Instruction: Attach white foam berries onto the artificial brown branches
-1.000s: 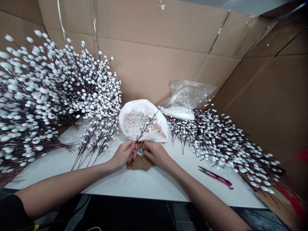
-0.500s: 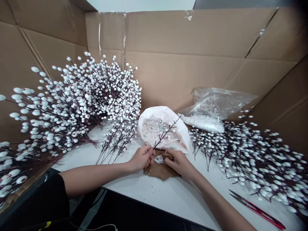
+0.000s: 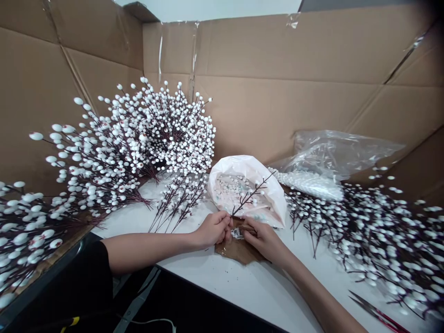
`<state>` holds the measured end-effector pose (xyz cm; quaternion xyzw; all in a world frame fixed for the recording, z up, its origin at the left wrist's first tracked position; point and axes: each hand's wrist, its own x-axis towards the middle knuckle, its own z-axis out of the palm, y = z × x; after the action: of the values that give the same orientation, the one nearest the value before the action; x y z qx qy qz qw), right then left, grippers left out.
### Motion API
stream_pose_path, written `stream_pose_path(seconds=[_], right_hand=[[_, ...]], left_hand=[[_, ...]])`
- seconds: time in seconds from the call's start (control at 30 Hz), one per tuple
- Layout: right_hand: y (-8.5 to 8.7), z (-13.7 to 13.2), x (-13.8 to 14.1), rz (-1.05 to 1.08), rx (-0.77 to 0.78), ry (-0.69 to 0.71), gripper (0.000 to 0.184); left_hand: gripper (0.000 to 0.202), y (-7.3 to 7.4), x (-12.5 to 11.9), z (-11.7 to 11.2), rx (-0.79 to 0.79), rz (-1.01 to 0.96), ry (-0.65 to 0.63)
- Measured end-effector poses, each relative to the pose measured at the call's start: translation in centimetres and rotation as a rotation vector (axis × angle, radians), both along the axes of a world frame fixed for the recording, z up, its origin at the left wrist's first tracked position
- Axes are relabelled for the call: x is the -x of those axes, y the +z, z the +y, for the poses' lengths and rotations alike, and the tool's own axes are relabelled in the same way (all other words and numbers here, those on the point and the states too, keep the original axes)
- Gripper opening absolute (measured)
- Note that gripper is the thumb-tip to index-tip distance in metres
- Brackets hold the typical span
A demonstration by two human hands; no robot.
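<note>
My left hand [image 3: 218, 229] is closed in a pinch on the lower end of a dark brown artificial berry branch [image 3: 250, 196], which slants up to the right and carries a few white berries. My right hand [image 3: 265, 239] is closed too, its thumb and fingertips together just right of the left fingers; what they hold is too small to make out. Under both hands lies a torn piece of brown cardboard [image 3: 237, 253] with a whitish, clear glue-like blob [image 3: 237, 233] on it. Right behind, an open white bag [image 3: 227, 163] holds loose white berries.
Bunches of white-berry branches [image 3: 132, 138] fill the left side, with a few smaller sprays [image 3: 182, 196] near the bag. More branches [image 3: 374, 231] lie at right, beside clear plastic bags [image 3: 333, 152]. Red-handled scissors [image 3: 376, 312] rest at front right. Cardboard walls [image 3: 260, 106] enclose the table.
The view has turned slightly left, so everything sits further right in the picture. Both hands keep nearly the same place over the cardboard, and the left still pinches the branch.
</note>
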<state>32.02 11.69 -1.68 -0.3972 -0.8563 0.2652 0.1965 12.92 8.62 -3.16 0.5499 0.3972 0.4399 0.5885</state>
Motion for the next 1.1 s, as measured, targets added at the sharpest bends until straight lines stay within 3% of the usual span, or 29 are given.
stream_pose_path(seconds=[0.33, 0.5, 0.63, 0.73, 0.87, 1.1], right_hand=[[0.0, -0.1, 0.1, -0.017, -0.038, 0.024, 0.012], [0.0, -0.2, 0.3, 0.214, 0.104, -0.034, 0.015], [0.2, 0.1, 0.1, 0.522, 0.234, -0.193, 0.022], [0.5, 0.6, -0.6, 0.747, 0.3, -0.211, 0.027], [0.8, 1.0, -1.4, 0.942, 0.274, -0.206, 0.026], [1.3, 1.2, -2.0, 1.068, 0.166, -0.291, 0.026]], left_hand=[[0.028, 0.6, -0.1, -0.2, 0.016, -0.008, -0.008], [0.032, 0.2, -0.1, 0.1, 0.015, -0.027, -0.012], [0.032, -0.4, 0.1, 0.4, 0.027, -0.03, -0.027], [0.03, -0.6, 0.2, 0.6, 0.009, -0.019, -0.035], [0.029, -0.3, 0.1, 0.4, 0.004, -0.004, -0.046], [0.029, 0.3, -0.1, 0.1, 0.012, 0.022, -0.062]])
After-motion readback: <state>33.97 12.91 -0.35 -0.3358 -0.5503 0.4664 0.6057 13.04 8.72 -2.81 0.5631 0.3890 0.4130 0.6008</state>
